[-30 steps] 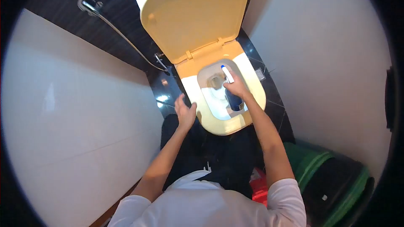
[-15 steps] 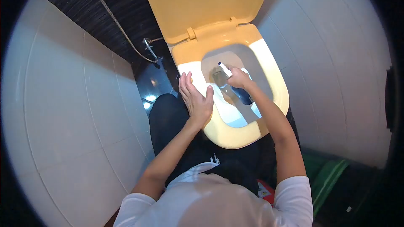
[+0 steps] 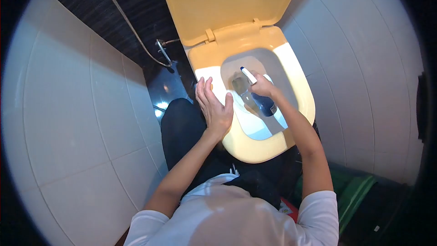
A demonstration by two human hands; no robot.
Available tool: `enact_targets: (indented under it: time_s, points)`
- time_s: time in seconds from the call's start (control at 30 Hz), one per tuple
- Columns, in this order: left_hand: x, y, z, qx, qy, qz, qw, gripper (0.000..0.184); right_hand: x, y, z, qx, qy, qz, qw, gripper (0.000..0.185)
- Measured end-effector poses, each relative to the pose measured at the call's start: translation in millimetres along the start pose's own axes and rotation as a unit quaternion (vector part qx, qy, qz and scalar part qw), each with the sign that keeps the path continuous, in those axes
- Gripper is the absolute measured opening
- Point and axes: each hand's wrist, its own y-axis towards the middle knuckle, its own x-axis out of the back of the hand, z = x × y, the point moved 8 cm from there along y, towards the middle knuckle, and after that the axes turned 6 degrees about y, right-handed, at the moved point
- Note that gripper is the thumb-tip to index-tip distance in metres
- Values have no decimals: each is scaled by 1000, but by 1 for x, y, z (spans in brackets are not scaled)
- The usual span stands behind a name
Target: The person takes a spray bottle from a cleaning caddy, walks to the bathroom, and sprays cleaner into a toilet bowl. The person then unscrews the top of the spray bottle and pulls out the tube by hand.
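Observation:
A spray bottle [image 3: 265,105] with a dark blue body and a white trigger head is gripped in my right hand [image 3: 261,84]. It is held over the toilet bowl [image 3: 287,75], its dark nozzle pointing toward the back left of the bowl. My left hand [image 3: 217,113] rests at the left side of the yellow toilet seat [image 3: 250,151], fingers stretched and thumb apart, holding nothing. Water shows at the bottom of the bowl, partly hidden by the bottle and my right hand.
The raised yellow lid [image 3: 227,0] stands behind the seat. A metal hose [image 3: 132,25] and a chrome fitting [image 3: 164,52] are at the back left. Tiled walls [image 3: 68,109] close in on both sides. A green striped cloth [image 3: 357,196] lies at the lower right.
The view has shifted slightly. My right hand has tilted the spray bottle a little, so more of its blue body shows. My left hand stays at the seat's left side.

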Motion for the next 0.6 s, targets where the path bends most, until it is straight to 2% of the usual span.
enact_targets:
  time_s: [0.1, 0.17, 0.2, 0.27, 0.4, 0.47, 0.53, 0.6]
  points:
    - [0, 0, 1, -4, -3, -2, 1000, 64, -13, 11, -12, 23, -31, 31, 999, 51]
    - [0, 0, 1, -3, -9, -1, 1000, 64, 0, 8, -16, -7, -9, -55, 998, 30]
    - [1, 1, 0, 0, -13, 0, 1000, 64, 3, 6, -15, -7, -9, -55, 998, 30]
    - [2, 1, 0, 4, -18, 0, 1000, 64, 4, 3, -8, 39, 84, -3, 996, 29]
    - [3, 1, -1, 3, -21, -1, 1000, 63, -2, 6, -17, 0, 61, -4, 998, 32]
    - [2, 1, 0, 9, -21, 3, 1000, 63, 7, -1, -19, -46, 88, -10, 995, 42]
    - [2, 1, 1, 8, -20, -1, 1000, 63, 1, 9, -33, -21, 109, -9, 994, 42]
    - [2, 1, 3, 12, -25, 3, 1000, 63, 5, 7, -39, -55, 113, -22, 992, 41]
